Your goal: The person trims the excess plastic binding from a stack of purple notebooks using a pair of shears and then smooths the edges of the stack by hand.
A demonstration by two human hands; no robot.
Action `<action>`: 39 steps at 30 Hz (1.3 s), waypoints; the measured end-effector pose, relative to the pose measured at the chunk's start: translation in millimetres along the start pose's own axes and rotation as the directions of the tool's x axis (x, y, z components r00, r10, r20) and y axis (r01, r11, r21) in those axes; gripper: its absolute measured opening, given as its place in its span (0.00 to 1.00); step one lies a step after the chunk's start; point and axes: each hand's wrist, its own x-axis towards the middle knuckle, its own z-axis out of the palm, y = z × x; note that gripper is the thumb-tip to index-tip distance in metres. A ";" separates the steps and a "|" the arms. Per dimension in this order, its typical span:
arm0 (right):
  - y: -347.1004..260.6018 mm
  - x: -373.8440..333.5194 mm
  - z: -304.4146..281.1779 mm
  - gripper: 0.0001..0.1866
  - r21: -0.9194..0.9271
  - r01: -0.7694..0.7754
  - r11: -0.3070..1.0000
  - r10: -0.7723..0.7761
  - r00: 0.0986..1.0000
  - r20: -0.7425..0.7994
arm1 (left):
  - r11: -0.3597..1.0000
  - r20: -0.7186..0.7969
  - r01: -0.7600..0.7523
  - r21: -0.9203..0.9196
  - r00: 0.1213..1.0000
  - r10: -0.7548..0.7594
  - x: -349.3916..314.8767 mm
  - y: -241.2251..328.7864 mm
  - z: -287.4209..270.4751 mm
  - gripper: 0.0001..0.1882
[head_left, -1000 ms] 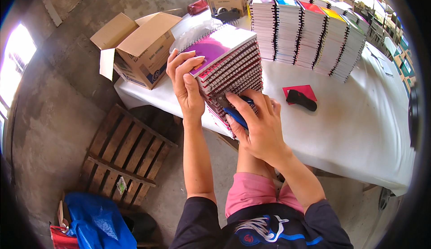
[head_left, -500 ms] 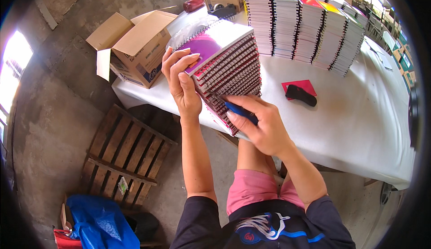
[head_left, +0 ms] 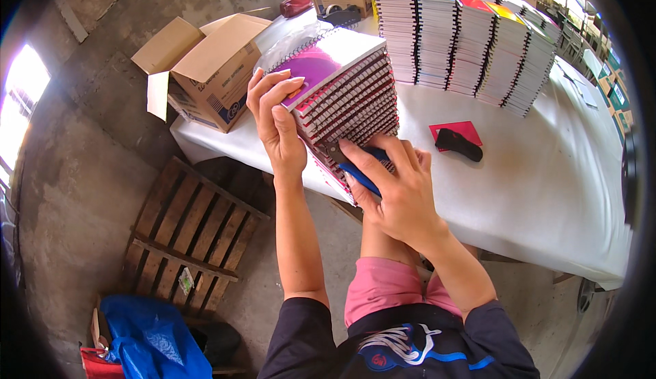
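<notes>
A stack of spiral notebooks (head_left: pixel 348 95) stands at the near edge of the table, its coil bindings toward me and a purple and white cover on top. My left hand (head_left: pixel 279 123) grips the stack's left side, fingertips over the top cover and thumb along the edge. My right hand (head_left: pixel 400 191) is closed on blue-handled pliers (head_left: pixel 360 179), whose dark metal head touches the left ends of the coils low in the stack. The fingers hide part of the handles and of the lower coils.
An open cardboard box (head_left: pixel 212 72) stands left of the stack. Several tall stacks of bound notebooks (head_left: pixel 465 44) rise at the back right. A black object (head_left: pixel 458 145) lies on a red card (head_left: pixel 470 129) on the white-covered table (head_left: pixel 540 194). A wooden pallet (head_left: pixel 195 235) is below left.
My right hand has turned and shifted, so more of the pliers' head and handles shows at the coils. My left hand has kept its hold on the stack.
</notes>
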 end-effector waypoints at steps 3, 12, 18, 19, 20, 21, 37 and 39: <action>4.2 1.0 6.5 0.19 0.445 -0.120 0.888 0.096 0.992 0.077 | 1.000 0.005 -0.021 0.011 1.000 0.020 1.5 -1.5 -1.2 0.22; 5.2 -10.0 4.4 0.20 0.260 -0.099 0.960 0.121 0.990 -0.068 | 1.000 0.005 0.007 -0.002 1.000 -0.007 -0.2 -1.7 -1.2 0.22; -2.7 -6.8 0.8 0.22 0.050 -0.032 0.998 0.034 0.998 -0.050 | 1.000 0.008 0.006 0.001 1.000 -0.006 -0.8 -1.2 -0.5 0.22; -4.4 -6.3 0.8 0.21 0.043 -0.041 0.998 0.042 0.999 -0.033 | 1.000 0.008 0.005 0.004 1.000 -0.005 -0.8 -1.3 -0.5 0.22; -6.4 -6.3 0.2 0.21 0.037 -0.050 0.998 0.051 0.999 -0.016 | 1.000 0.009 0.004 0.006 1.000 -0.004 -0.2 -1.2 -0.2 0.22; -8.0 -6.6 0.3 0.21 0.031 -0.057 0.998 0.057 0.998 0.004 | 1.000 0.008 0.005 0.009 1.000 -0.005 -0.2 -1.0 -1.3 0.22; -0.4 -33.0 21.7 0.23 0.178 -0.143 0.974 0.158 0.985 -0.072 | 1.000 0.035 -0.012 0.029 0.999 0.011 1.1 -2.5 -4.2 0.23; 4.1 -29.5 22.0 0.22 0.091 -0.120 0.989 0.129 0.985 -0.110 | 1.000 0.042 -0.009 0.022 0.999 0.008 1.1 -2.5 -4.2 0.23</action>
